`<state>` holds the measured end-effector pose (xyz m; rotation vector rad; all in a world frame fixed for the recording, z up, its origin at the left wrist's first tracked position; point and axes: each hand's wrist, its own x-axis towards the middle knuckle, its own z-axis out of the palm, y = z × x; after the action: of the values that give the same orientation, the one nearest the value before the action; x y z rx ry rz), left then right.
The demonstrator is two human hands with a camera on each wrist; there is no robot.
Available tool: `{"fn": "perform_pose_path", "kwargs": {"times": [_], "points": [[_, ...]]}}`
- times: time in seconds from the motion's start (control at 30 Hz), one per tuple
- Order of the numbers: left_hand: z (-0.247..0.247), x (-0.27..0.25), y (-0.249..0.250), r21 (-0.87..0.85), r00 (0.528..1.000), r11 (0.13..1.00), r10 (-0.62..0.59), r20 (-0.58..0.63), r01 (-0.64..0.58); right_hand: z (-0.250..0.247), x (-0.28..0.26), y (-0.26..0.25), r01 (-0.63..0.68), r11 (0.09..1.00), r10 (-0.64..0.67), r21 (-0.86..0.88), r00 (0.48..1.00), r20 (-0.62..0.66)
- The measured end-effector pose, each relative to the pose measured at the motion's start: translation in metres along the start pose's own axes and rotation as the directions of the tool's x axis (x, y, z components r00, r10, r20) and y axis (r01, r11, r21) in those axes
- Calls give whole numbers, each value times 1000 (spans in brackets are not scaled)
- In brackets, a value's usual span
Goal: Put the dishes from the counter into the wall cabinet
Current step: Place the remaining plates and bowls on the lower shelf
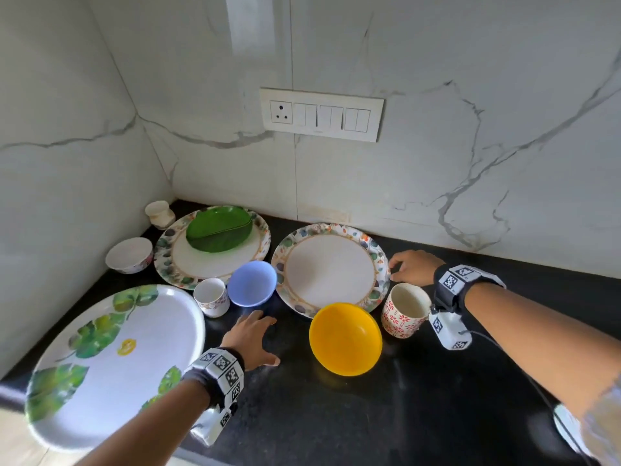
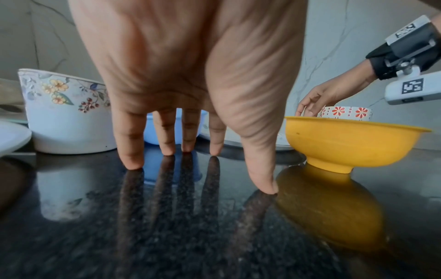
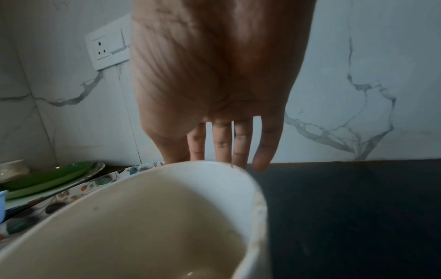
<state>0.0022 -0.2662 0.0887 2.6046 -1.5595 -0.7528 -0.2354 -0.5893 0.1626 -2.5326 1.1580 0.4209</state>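
Note:
Dishes stand on a black counter (image 1: 420, 415). My left hand (image 1: 265, 334) is spread, its fingertips (image 2: 131, 162) touching the counter between a blue bowl (image 1: 252, 283) and a yellow bowl (image 1: 345, 339). My right hand (image 1: 395, 270) reaches to the right rim of a floral-edged plate (image 1: 331, 267), with straight fingers (image 3: 241, 143) pointing down behind a red-flowered mug (image 1: 405, 309). I cannot tell whether they touch the rim. Neither hand holds anything. A small floral cup (image 1: 211, 297) stands left of the blue bowl. The wall cabinet is out of view.
A large white leaf-print plate (image 1: 111, 358) lies at the front left. Behind it a second floral plate (image 1: 168, 264) carries a green leaf-shaped dish (image 1: 218, 230). A white bowl (image 1: 129, 255) and a cream cup (image 1: 159, 213) sit in the corner. A switch panel (image 1: 321, 114) is on the marble wall.

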Motion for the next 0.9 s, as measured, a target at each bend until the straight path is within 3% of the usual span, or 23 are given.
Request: {"fn": "perform_pose_path", "kwargs": {"times": [0.13, 0.23, 0.4, 0.73, 0.9], "points": [[3, 4, 2, -21, 1000, 999, -27, 13, 27, -1, 21, 10, 33, 998, -37, 59, 996, 80], [0, 8, 4, -12, 999, 999, -33, 11, 33, 0, 33, 19, -29, 985, -2, 171, 984, 180], [-5, 15, 8, 13, 999, 999, -48, 23, 47, 3, 45, 29, -48, 982, 0, 184, 968, 251], [-4, 19, 9, -1, 998, 998, -56, 22, 56, 9, 77, 30, -50, 954, -18, 295, 974, 225], [-2, 19, 11, -30, 997, 997, -69, 20, 69, 9, 81, 19, 77, 940, -133, 332, 980, 148]]}}
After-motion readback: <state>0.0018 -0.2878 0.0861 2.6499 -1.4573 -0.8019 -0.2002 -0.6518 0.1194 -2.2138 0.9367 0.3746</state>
